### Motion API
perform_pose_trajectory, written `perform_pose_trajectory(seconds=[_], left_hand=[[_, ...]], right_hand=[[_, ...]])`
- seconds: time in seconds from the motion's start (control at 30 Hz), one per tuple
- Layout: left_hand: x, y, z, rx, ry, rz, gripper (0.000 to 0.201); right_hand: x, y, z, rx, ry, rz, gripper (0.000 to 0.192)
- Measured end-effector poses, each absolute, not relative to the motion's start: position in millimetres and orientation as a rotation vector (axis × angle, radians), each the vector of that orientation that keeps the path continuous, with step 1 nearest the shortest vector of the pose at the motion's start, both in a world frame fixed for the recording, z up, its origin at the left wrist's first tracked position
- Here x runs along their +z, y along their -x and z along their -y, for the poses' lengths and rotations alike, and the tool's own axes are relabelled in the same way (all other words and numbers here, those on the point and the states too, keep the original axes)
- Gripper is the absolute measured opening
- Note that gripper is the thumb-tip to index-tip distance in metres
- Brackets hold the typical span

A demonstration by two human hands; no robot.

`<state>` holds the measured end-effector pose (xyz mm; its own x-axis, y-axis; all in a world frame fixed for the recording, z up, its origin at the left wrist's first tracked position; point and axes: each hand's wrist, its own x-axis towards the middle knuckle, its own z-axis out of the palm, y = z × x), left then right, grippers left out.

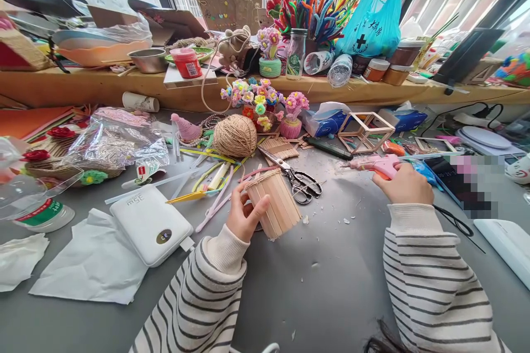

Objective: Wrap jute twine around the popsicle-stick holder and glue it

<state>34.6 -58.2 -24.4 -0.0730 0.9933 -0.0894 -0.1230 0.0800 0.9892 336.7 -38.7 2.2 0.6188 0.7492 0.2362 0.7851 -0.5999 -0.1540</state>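
My left hand grips a small cup made of flat wooden craft sticks, tilted above the table, with twine round its rim. To the right, my right hand is closed round the handle of a pink hot glue gun, its nozzle pointing left. Black-handled scissors lie open just behind the stick cup. A ball of jute twine sits farther back, beside a bundle of craft sticks.
A white power bank and paper tissue lie at left. Crocheted flowers and a wooden stick frame stand at the back. A phone is right of my right hand. Glue scraps dot the grey table.
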Motion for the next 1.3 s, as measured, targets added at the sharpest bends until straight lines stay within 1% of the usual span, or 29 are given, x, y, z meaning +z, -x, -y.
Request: perform_pose_trajectory(seconds=[0.07, 0.13, 0.2, 0.33, 0.5, 0.63, 0.8, 0.93, 1.1, 1.3], left_hand=[[-23.4, -34.6, 59.1, 1.25, -1.057, -1.215, 0.069], [-22.2, -34.9, 60.9, 1.239, -1.099, -1.215, 0.065], [-21.1, -35.6, 63.2, 1.237, -1.123, -1.206, 0.061], [-20.0, -37.2, 67.1, 1.251, -1.18, -1.207, 0.058], [-19.2, -38.7, 69.8, 1.27, -1.251, -1.317, 0.062], [-17.1, -40.3, 71.4, 1.286, -1.285, -1.364, 0.059], [-15.4, -41.5, 72.2, 1.295, -1.294, -1.403, 0.058], [-15.7, -41.3, 72.0, 1.291, -1.3, -1.41, 0.059], [-15.8, -40.7, 71.9, 1.283, -1.315, -1.422, 0.059], [-14.4, -40.8, 72.9, 1.27, -1.319, -1.414, 0.057]], right_hand=[[3.1, -333.4, 39.0, -0.274, 2.515, 1.224, 0.042], [4.0, -323.7, 40.8, -0.246, 2.421, 1.267, 0.035], [4.7, -307.1, 45.7, -0.205, 2.205, 1.323, 0.036], [4.4, -262.7, 62.3, -0.261, 1.834, 1.332, 0.04], [-1.2, -225.4, 77.6, -0.357, 1.615, 1.396, 0.035], [-6.2, -217.0, 81.5, -0.411, 1.642, 1.404, 0.04], [-6.0, -211.4, 85.8, -0.346, 1.743, 1.449, 0.036], [-5.1, -208.5, 87.3, -0.292, 1.808, 1.439, 0.041], [-7.4, -207.8, 87.0, -0.247, 1.81, 1.474, 0.041], [-10.7, -207.0, 86.5, -0.297, 1.784, 1.488, 0.041]])
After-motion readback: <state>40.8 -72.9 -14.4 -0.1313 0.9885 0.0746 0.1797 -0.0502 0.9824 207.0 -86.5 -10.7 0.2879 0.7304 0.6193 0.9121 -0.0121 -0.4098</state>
